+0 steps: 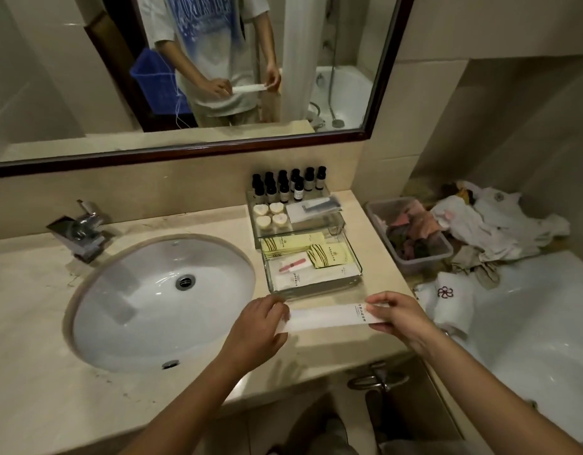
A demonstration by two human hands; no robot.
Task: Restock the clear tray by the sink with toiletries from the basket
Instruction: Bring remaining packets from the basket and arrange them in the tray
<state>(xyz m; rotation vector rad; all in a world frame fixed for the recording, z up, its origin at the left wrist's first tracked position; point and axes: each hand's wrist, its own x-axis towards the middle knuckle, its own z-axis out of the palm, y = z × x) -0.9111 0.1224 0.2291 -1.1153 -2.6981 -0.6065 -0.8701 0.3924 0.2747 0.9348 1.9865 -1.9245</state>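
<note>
Head view: both hands, left and right, pinch the packet by its ends; it seems light, thin and bendable.

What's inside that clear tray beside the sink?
The clear tray holds small dark bottles at the back, four round soaps, white packets, yellow sachets and a pink item in a wrapper. Anything beneath the stacked sachets is covered.

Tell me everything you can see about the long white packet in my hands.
The packet is a long, flat white strip, paper-like, with small dark print near its right end. It is held level and crosswise in front of the clear tray. The left hand pinches its left end, the right hand its right end.
</note>
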